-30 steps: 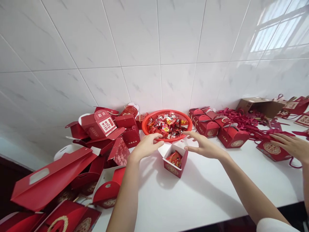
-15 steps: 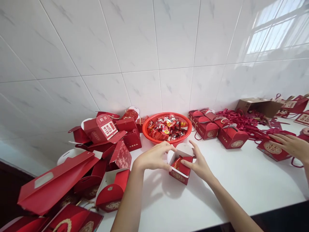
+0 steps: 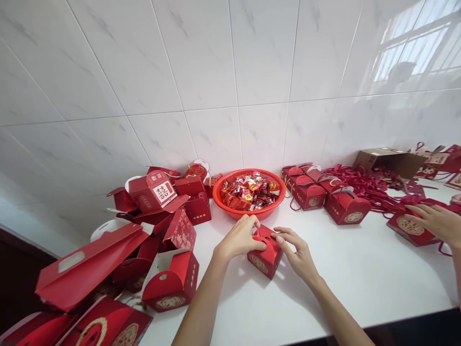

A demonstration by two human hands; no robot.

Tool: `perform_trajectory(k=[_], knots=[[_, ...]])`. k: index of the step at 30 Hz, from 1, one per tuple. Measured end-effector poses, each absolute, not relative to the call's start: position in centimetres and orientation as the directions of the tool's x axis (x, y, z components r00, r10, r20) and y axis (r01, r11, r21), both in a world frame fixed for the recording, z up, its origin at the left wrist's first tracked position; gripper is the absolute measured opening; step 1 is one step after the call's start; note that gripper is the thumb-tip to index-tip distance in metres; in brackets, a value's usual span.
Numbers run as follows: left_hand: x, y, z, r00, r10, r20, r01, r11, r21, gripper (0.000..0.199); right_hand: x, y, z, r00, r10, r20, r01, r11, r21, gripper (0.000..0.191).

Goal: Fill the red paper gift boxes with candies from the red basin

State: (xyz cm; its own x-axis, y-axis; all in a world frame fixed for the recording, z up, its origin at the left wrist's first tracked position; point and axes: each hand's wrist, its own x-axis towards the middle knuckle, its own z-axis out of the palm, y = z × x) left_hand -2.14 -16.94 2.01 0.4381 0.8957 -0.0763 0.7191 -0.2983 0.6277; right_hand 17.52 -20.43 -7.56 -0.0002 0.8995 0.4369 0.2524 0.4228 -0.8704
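Observation:
A small red gift box [image 3: 266, 269] with a round gold emblem stands on the white table [image 3: 324, 288] in front of me. Its top flaps are folded over, so the inside is hidden. My left hand [image 3: 239, 240] grips the left top flap, thumb on it and fingers curled behind. On the other side, my right hand [image 3: 297, 252] pinches the right top edge between thumb and fingers. Just behind the box is a red plastic basket [image 3: 237, 215] full of wrapped candies [image 3: 248, 193].
Open red boxes [image 3: 169, 283] are piled at the left. Closed boxes [image 3: 347, 206] stand right of the basket, near a heap of dark red ribbon [image 3: 360, 187] and a cardboard carton [image 3: 382, 156]. At far right another person's hand [image 3: 437, 221] rests on a box. A tiled wall rises behind.
The gift box's raised flaps have been folded down, covering the red contents that showed inside. My hands have closed in on its top.

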Motion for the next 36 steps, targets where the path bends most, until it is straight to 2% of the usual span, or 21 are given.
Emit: perform_trajectory(k=[3,7,13,19,21,24,26,29,36], knots=[[-1.9,-17.2,1.2,0.403,0.915,-0.022,0.664,-0.276,0.695,0.047,17.5,-20.5,-7.7,-0.034,0.897,0.441,0.266,0.433,-0.861,0.034],[-2.1,-16.8,0.6,0.477,0.879,0.001,0.615,-0.335,0.713,0.056,17.4,-20.5,-7.5,-0.080,0.887,0.455,0.290,0.458,-0.841,0.032],[-1.6,-16.2,-1.4,0.535,0.845,0.000,0.452,-0.286,0.845,0.049,17.6,-21.3,-7.4,-0.012,0.868,0.497,0.404,0.459,-0.791,0.034],[1.7,-17.1,-3.6,0.156,0.987,0.030,0.533,-0.109,0.839,0.043,16.4,-24.6,-9.2,0.280,0.791,0.543,0.559,0.325,-0.763,0.046],[2.6,-17.4,-3.8,0.084,0.995,0.054,0.535,-0.091,0.840,0.040,15.6,-25.7,-9.9,0.312,0.780,0.542,0.607,0.275,-0.746,0.050],[3.6,-17.6,-4.3,0.041,0.994,0.106,0.477,-0.113,0.872,0.025,14.6,-26.4,-10.4,0.283,0.786,0.550,0.668,0.251,-0.701,0.058],[4.0,-17.8,-4.8,0.041,0.991,0.127,0.421,-0.133,0.897,0.014,14.3,-25.9,-10.5,0.273,0.777,0.568,0.715,0.231,-0.660,0.062],[4.5,-18.1,-5.6,0.097,0.986,0.133,0.314,-0.157,0.936,0.011,15.1,-24.3,-10.6,0.279,0.767,0.578,0.767,0.185,-0.615,0.061],[4.8,-19.3,-5.3,0.290,0.952,0.099,0.106,-0.135,0.985,0.034,21.6,-20.9,-9.4,0.235,0.828,0.509,0.757,0.173,-0.630,0.060]])
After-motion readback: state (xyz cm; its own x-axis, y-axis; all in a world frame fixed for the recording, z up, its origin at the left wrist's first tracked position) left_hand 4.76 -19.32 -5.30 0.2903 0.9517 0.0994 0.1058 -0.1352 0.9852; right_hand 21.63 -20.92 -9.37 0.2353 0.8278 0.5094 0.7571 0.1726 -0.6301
